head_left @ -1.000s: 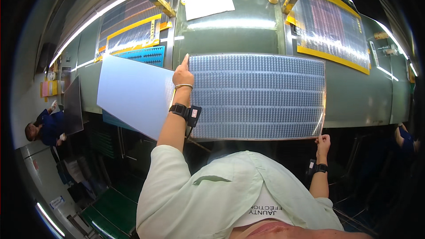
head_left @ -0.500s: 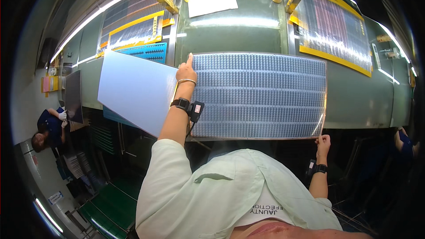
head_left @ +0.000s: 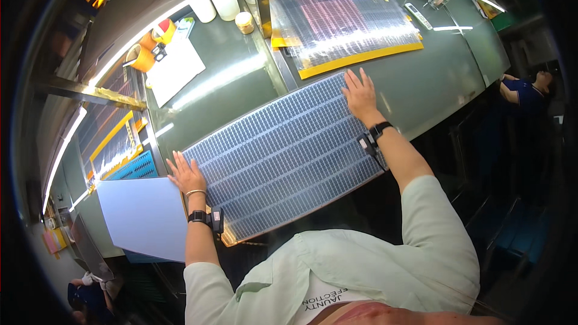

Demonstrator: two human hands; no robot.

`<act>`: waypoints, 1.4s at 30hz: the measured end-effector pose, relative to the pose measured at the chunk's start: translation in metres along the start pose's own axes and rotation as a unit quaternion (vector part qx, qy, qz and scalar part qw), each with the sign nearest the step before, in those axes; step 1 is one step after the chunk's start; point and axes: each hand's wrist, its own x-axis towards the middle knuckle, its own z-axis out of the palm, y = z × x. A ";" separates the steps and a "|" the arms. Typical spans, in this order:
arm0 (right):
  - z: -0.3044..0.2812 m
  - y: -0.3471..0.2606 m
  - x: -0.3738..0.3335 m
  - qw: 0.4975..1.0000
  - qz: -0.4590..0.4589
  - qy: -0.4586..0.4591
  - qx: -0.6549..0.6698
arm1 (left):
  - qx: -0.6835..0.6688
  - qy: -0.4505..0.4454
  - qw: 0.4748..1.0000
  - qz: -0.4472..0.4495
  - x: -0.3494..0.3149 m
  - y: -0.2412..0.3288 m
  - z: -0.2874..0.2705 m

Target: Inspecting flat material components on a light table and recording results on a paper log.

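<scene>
A large flat sheet [head_left: 277, 156], grey-blue with rows of small repeated units and copper-coloured edges, lies across the front of the bench. My left hand [head_left: 188, 176] rests at its left edge with the fingers spread. At the far right corner lies my right hand [head_left: 361, 97], fingers stretched out over the sheet's right side. Both hands look flat rather than wrapped round the edges. Left of the sheet, close to my left wrist, is a plain pale white-blue sheet [head_left: 141, 213]. Dark straps with small black boxes sit on both wrists.
Yellow-edged film sheets [head_left: 343, 21] lie on the bench beyond my right hand. A blue slotted panel [head_left: 135, 167], white paper [head_left: 176, 71], tape rolls [head_left: 141, 57] and a small jar [head_left: 244, 22] lie farther off. Metal posts rise from the bench. Other people work at far left and right.
My right hand has gone from the near right corner to the far right one, its closed fingers now spread. My left hand has changed from pointing to spread. The whole view has turned.
</scene>
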 end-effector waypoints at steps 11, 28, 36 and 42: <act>-0.018 -0.005 -0.031 0.998 -0.002 -0.064 -0.009 | 0.000 -0.052 0.996 -0.068 -0.005 0.003 -0.010; -0.060 0.045 -0.254 0.652 0.452 -0.199 0.576 | -0.052 0.034 0.955 -0.289 -0.261 -0.009 -0.051; -0.056 0.041 -0.240 0.541 0.460 -0.201 0.675 | -0.497 -0.067 0.754 -0.425 -0.274 -0.042 0.012; -0.035 0.053 -0.248 0.596 0.427 -0.208 0.647 | -0.577 -0.030 0.627 -0.522 -0.261 -0.041 0.022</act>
